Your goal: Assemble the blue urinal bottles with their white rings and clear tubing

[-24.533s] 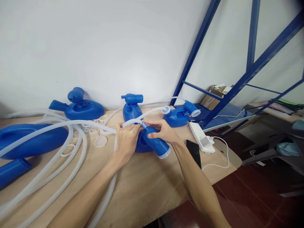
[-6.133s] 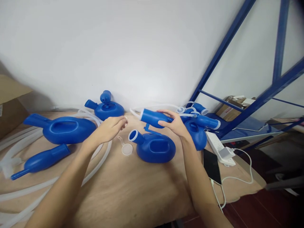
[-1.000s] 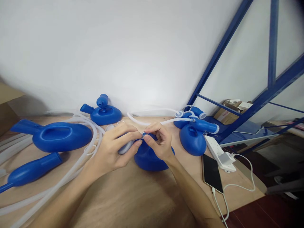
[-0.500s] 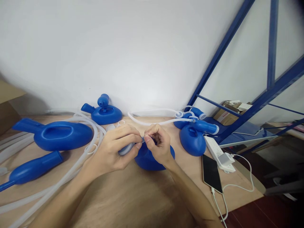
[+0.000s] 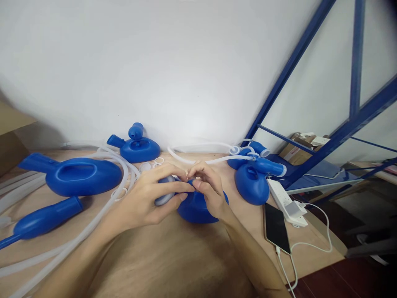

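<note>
My left hand [image 5: 158, 194] is closed around a small blue part with a wide translucent whitish end [image 5: 163, 198]. The fingertips of my right hand [image 5: 209, 188] pinch the narrow blue tip of the same part, close to my left fingertips. What else the fingertips hold is too small to tell. Below and behind both hands a rounded blue container [image 5: 197, 210] rests on the table, its top partly covered by my fingers.
More blue containers stand left [image 5: 93, 188], at the back [image 5: 145, 152] and right [image 5: 252, 190]. White tubing [image 5: 71, 248] winds along the left. Rings [image 5: 159, 160] lie behind my left hand. A phone [image 5: 277, 227] and power strip [image 5: 283, 200] lie right, beside a blue metal rack [image 5: 335, 132].
The fingers of my left hand have straightened and shifted forward over the part, and its blue tip now shows between both hands. The view has moved very slightly.
</note>
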Demonstrator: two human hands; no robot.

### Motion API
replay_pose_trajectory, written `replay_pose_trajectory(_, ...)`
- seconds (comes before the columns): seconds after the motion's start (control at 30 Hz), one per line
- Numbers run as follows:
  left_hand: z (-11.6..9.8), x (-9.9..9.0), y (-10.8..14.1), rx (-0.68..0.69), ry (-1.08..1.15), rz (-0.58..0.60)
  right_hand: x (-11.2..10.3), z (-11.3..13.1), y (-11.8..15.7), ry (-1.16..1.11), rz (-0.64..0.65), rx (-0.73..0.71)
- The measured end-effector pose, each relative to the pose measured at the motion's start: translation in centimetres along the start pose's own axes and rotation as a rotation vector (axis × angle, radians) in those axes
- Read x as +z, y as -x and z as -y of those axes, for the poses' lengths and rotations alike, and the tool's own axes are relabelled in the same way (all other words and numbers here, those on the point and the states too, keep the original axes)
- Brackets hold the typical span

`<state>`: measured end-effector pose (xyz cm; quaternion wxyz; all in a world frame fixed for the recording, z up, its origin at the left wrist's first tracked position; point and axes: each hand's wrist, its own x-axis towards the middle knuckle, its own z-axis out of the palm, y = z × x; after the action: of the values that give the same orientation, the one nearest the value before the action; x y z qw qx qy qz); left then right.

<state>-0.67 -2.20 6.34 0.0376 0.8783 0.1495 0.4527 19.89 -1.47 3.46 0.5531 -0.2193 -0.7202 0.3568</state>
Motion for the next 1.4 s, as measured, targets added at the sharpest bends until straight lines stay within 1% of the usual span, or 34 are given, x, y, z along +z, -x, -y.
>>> replay_pose_trajectory(0.07, 0.4, -0.2, 0.1, -0.022, -0.018, 0.03, -0.4, 0.3, -0.2, 0.029, 0.01, 0.008)
replay_pose_trajectory(0.2, 1.3, -0.7, 0.2, -0.083, -0.029, 0.118, -1.2, 1.2, -0.6, 0.188, 0.01, 0.016)
replay_pose_trajectory(0.23, 1.5, -0.8, 0.3, -0.127, -0.046, 0.131, -1.5, 1.3, -0.7, 0.243, -0.006, 0.007)
replay_pose_trajectory(0.3, 2.3, -1.0, 0.6, -0.263, -0.095, 0.149, -2.3, 1.2, -1.0, 0.381, -0.065, -0.014)
replay_pose_trajectory(0.4, 4.0, -1.2, 1.3, -0.503, -0.153, 0.191, -4.5, 0.5, -1.6, 0.6, -0.166, -0.003)
replay_pose_trajectory(0.47, 5.2, -1.2, 1.9, -0.635, -0.162, 0.293, -6.5, -0.4, -1.8, 0.736, -0.194, 0.044)
replay_pose_trajectory(0.53, 6.4, -0.8, 2.7, -0.702, -0.144, 0.461, -8.7, -1.5, -1.9, 0.889, -0.166, 0.136)
replay_pose_trajectory(0.6, 7.3, -0.1, 3.3, -0.716, -0.083, 0.621, -10.6, -2.8, -1.8, 1.013, -0.081, 0.252)
replay_pose_trajectory(0.63, 7.6, 0.4, 3.5, -0.718, -0.045, 0.676, -11.4, -3.4, -1.7, 1.047, -0.03, 0.308)
replay_pose_trajectory(0.67, 7.8, 0.9, 3.6, -0.722, -0.013, 0.706, -12.1, -4.0, -1.6, 1.067, 0.021, 0.354)
replay_pose_trajectory(0.73, 8.0, 1.8, 3.7, -0.729, 0.023, 0.704, -13.0, -4.8, -1.5, 1.075, 0.111, 0.402)
replay_pose_trajectory(0.8, 8.2, 2.5, 3.6, -0.723, 0.017, 0.668, -13.5, -4.8, -1.5, 1.054, 0.155, 0.386)
replay_pose_trajectory(0.87, 8.4, 2.9, 3.6, -0.724, 0.002, 0.642, -13.6, -3.8, -1.4, 0.999, 0.149, 0.322)
replay_pose_trajectory(0.97, 8.9, 3.3, 3.7, -0.746, -0.016, 0.605, -13.7, -1.2, -1.1, 0.912, 0.096, 0.225)
replay_pose_trajectory(1.03, 9.2, 3.5, 3.8, -0.767, -0.02, 0.564, -13.9, 0.3, -0.8, 0.887, 0.093, 0.208)
replay_pose_trajectory(1.1, 9.6, 3.6, 3.9, -0.796, 0.005, 0.532, -14.2, 0.8, -0.6, 0.871, 0.124, 0.241)
replay_pose_trajectory(1.17, 10.2, 3.4, 4.1, -0.818, 0.063, 0.526, -14.8, 0.3, -0.5, 0.852, 0.151, 0.295)
replay_pose_trajectory(1.27, 11.7, 2.3, 5.0, -0.855, 0.086, 0.56, -16.1, -1.7, -0.3, 0.874, 0.172, 0.348)
replay_pose_trajectory(1.3, 12.3, 1.7, 5.5, -0.885, 0.042, 0.593, -16.6, -2.4, -0.3, 0.899, 0.187, 0.364)
replay_pose_trajectory(1.4, 14.5, 0.0, 7.4, -1.022, -0.168, 0.744, -17.8, -4.7, 0.0, 0.963, 0.239, 0.447)
